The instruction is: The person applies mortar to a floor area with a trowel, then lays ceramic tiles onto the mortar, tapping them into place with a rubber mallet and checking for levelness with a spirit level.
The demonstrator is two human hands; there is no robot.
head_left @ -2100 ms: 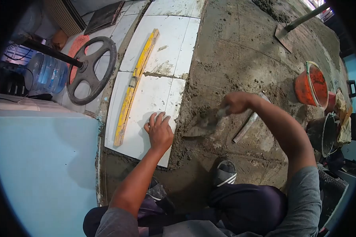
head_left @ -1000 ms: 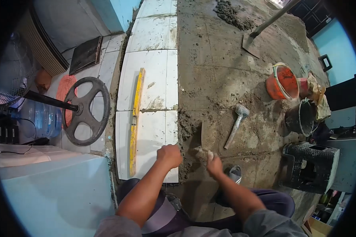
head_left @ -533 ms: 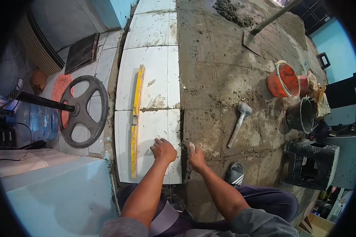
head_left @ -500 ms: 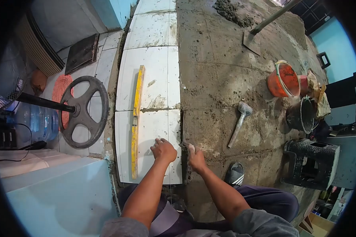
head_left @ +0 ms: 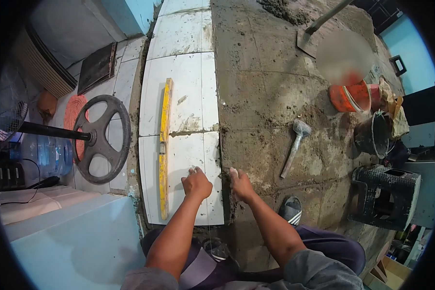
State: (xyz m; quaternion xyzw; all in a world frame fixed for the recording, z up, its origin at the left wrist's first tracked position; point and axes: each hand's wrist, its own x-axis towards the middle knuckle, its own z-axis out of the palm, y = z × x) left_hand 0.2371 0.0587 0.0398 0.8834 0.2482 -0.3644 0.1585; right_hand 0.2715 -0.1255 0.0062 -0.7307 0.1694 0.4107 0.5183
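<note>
A half-tiled floor is seen from above, with a grey mortar bed (head_left: 266, 87) spread to the right of a row of white tiles. The nearest tile (head_left: 186, 150) is pressed by the left hand (head_left: 196, 182), fingers loosely curled, nothing gripped. The right hand (head_left: 240, 183) is laid open against that tile's right edge, at the mortar seam. A yellow spirit level (head_left: 165, 125) is rested along the tiles, and a hammer (head_left: 295, 145) is seen lying on the mortar nearby.

Blur covers the orange bucket (head_left: 349, 98) above; the shovel (head_left: 308, 42) runs off-frame; right hand (head_left: 240, 184) perhaps hides its fingertips.
</note>
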